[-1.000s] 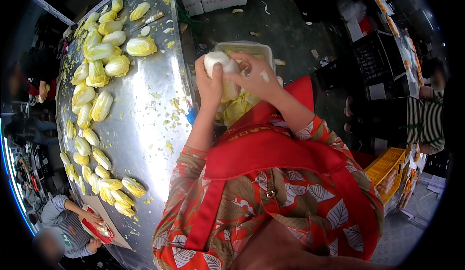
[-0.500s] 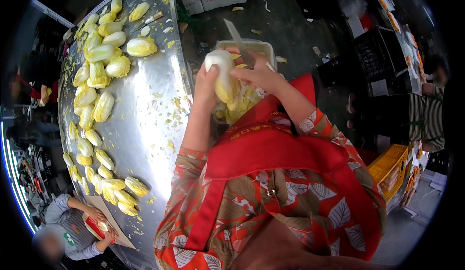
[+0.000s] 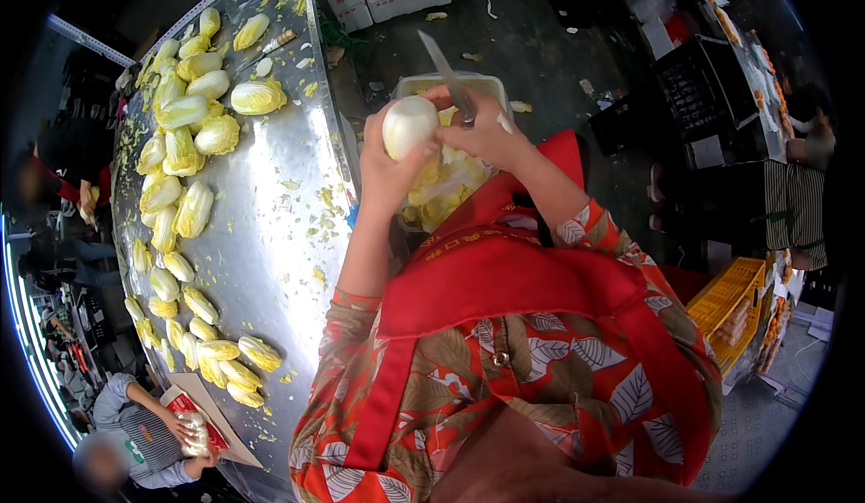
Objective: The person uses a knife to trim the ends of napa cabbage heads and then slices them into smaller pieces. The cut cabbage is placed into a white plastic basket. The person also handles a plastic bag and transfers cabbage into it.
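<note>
Head view: right grip (image 3: pixel 489 131) holds knife (image 3: pixel 448 77) apart from table edge (image 3: pixel 337 133).

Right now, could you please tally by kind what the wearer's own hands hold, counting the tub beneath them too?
Napa cabbage: 1, in the left hand
Knife: 1, in the right hand
Tub: 1, beneath both hands
Total: 3
</note>
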Demonstrator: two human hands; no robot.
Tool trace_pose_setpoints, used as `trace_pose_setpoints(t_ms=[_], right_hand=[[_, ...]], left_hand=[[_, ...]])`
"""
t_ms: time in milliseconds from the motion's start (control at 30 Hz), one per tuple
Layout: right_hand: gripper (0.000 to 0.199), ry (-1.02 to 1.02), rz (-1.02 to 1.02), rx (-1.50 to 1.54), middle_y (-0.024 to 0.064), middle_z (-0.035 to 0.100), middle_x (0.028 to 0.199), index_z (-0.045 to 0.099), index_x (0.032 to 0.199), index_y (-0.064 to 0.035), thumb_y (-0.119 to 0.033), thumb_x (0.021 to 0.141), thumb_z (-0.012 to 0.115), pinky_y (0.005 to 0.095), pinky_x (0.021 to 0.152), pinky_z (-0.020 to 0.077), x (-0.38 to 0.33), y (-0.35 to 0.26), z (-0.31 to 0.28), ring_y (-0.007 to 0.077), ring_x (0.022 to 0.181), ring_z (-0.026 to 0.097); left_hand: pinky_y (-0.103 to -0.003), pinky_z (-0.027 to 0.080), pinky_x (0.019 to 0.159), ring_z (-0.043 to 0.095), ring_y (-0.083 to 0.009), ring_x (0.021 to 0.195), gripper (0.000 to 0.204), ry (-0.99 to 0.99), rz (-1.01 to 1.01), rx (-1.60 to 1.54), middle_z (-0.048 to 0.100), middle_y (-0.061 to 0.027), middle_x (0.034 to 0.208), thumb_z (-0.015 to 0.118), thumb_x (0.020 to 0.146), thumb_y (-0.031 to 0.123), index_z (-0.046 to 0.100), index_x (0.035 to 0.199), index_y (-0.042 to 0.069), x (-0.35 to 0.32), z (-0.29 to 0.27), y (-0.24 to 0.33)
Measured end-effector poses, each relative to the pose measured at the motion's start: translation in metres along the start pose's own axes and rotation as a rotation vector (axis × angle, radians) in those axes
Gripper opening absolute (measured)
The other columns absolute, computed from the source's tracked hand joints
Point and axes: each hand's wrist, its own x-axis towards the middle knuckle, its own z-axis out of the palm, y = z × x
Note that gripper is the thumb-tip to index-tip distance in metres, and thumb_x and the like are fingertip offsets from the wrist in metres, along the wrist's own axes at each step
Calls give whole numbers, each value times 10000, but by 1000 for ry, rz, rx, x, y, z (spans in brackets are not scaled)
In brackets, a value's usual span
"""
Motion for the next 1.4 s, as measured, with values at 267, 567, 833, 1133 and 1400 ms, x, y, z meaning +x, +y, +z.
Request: trace_pose_setpoints(t_ms=[267,567,833,1133,1400], right_hand=[[461,165,-95,-107,126,608,1011,513,1165,-27,-92,712,567,302,784,469,-1,17,13,221,876,599],[378,113,171,15,87,595,862,532,1092,-49,-87,719,582,282,651,478,-3,-1,16,166,725,595],[418,244,447,61,66,591,835,533,1120,-46,-157,734,649,258,487,447,-6,48,-22,129,575,558],[648,-84,204,92,106,596,1066,489,1276,-56,-294,723,729,262,633,482,3,-9,15,145,742,587],[468,-42,84,73,76,608,973,564,1151,-27,-115,696,623,275,794,457,3,-11,18,158,887,571]], left_hand=[[-306,418,915,530,-184,1061,578,-10,12,-43,544,-113,1181,685,772,200,466,1275,20,-1,1,11],[-292,386,943,500,-175,1089,454,53,92,-82,520,-108,1215,498,924,248,422,1312,27,-4,3,1],[-329,441,903,543,-211,1050,526,307,-21,-375,539,-117,1179,294,968,431,414,1319,59,10,-23,17],[-298,459,873,565,-176,1019,489,63,-135,-524,571,-97,1166,440,954,389,459,1307,52,5,-13,2],[-275,446,882,561,-147,1015,420,52,-143,-444,585,-91,1158,463,955,320,512,1280,58,4,-12,-4]])
